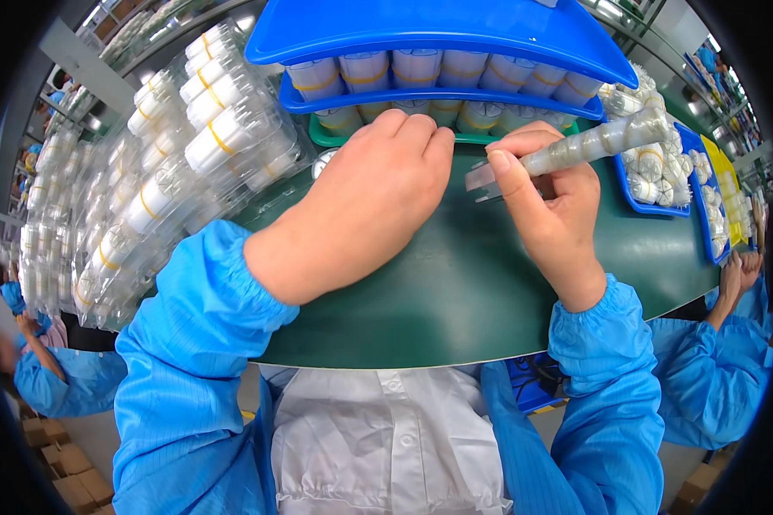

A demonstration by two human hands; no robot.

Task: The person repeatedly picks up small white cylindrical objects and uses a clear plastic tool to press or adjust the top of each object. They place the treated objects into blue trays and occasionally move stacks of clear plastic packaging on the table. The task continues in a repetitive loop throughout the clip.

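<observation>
My right hand (554, 202) grips a tool with a thick handle wrapped in murky, see-through tape (597, 142). Its flat tip, which looks split in two, points left toward my other hand; the exact kind of tool is unclear. My left hand (365, 197) is closed, knuckles up, in front of the stacked trays. Its fingertips are hidden beneath it, so whatever they hold does not show. Just left of that hand, the round end of a white cylinder (324, 161) peeks out. Both hands are over the green tabletop (438, 283), with a gap between them.
Ahead stand stacked blue trays (438, 30) and a green tray (339, 140), with yellow-banded white cylinders between them. Clear plastic packs of similar cylinders (219, 142) pile up at left. Blue bins (636, 197) of small white parts stand at right. Co-workers in blue sleeves (717, 378) flank me.
</observation>
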